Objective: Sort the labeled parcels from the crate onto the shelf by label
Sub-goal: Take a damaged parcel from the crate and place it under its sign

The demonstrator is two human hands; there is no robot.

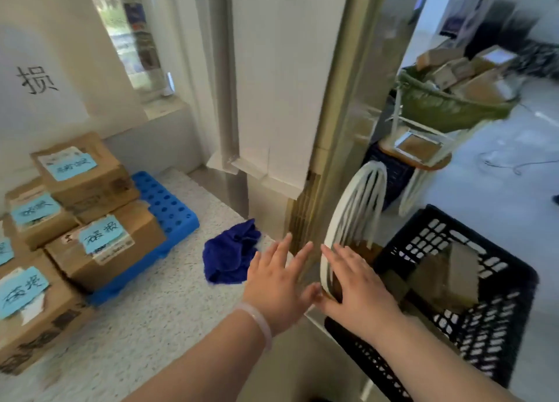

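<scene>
In the head view, blur is smearing the scene and leaving the handwriting on the blue labels hard to read. The frame is cutting off the lowest of the labeled parcels [106, 250] at the left. They are sitting stacked on the speckled counter [151, 311], partly on a blue tray [172, 211], with a blue cloth [233, 253] lying nearby. The left hand [278, 283] and the right hand [357, 286] are hovering released, fingers spread, grasping nothing. The black crate [499, 326] at the right is holding brown parcels [453, 277] whose labels cannot be made out.
</scene>
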